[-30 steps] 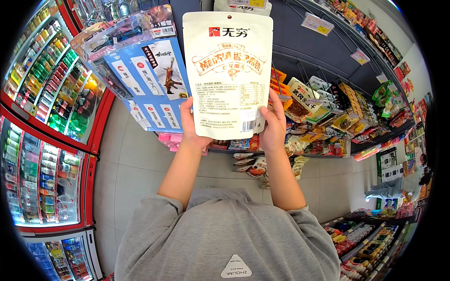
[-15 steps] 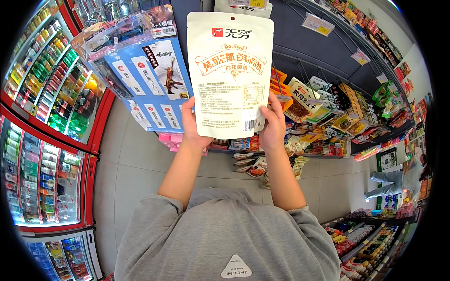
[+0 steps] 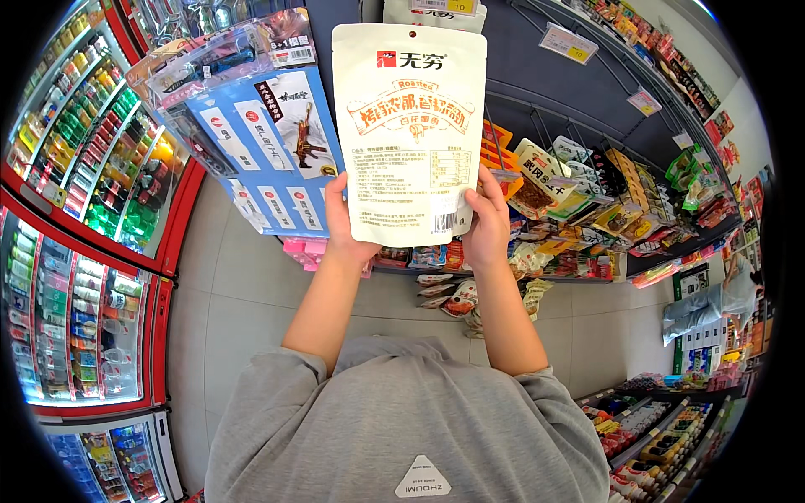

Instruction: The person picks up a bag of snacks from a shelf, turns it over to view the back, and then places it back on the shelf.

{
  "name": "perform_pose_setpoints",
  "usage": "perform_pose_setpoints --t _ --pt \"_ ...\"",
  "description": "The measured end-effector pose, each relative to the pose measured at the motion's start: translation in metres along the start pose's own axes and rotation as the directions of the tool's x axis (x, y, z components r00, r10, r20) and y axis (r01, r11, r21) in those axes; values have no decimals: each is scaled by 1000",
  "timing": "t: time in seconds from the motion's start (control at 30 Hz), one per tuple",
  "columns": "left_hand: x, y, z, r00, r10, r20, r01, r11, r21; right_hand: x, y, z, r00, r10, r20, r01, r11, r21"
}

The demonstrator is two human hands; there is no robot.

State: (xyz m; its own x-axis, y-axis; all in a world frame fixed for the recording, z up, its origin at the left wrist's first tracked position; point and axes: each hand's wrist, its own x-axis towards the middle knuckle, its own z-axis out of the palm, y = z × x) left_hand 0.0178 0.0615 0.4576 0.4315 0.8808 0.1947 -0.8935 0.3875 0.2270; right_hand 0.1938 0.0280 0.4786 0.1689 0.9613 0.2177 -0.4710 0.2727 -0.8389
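Both my hands hold up a cream-coloured snack pouch (image 3: 409,168) with orange and black print, a small hole at its top and a barcode low on its face. My left hand (image 3: 345,220) grips its lower left edge, with most fingers hidden behind it. My right hand (image 3: 487,222) closes on the lower right edge, thumb on the printed face. A similar pale pouch (image 3: 432,17) hangs on the rack just beyond, partly covered by the held one.
To the left hang blue boxed toys (image 3: 260,168); red-framed drink coolers (image 3: 159,251) stand further left. A rack of bagged snacks (image 3: 579,193) runs along the right, with price tags (image 3: 570,44). Low bags (image 3: 459,298) sit above the tiled floor (image 3: 243,335). Another person (image 3: 713,302) is at far right.
The pouch has shifted very slightly left in my hands, its grip unchanged. The person at the far right has changed leg position.
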Motion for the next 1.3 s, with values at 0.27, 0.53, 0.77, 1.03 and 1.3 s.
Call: perform_pose_setpoints --t 0.27,0.53,0.77,1.03,1.3 --pt "2 1 -4 997 12 -74 -9 999 33 -2 -2 0 999 11 42 -11 1000 -5" --pt "4 3 -10 1000 -2 -8 2 1000 -5 -3 0 -2 998 9 55 -8 1000 -14" --pt "5 3 -12 999 -21 45 23 999 -40 -1 2 -3 998 8 60 -9 1000 8" --pt "4 2 -6 1000 2 -11 -2 1000 21 -2 -1 -1 998 -23 54 25 999 -30" --pt "2 3 -5 998 33 -50 -29 997 78 0 -9 -6 999 -36 38 39 996 -86"
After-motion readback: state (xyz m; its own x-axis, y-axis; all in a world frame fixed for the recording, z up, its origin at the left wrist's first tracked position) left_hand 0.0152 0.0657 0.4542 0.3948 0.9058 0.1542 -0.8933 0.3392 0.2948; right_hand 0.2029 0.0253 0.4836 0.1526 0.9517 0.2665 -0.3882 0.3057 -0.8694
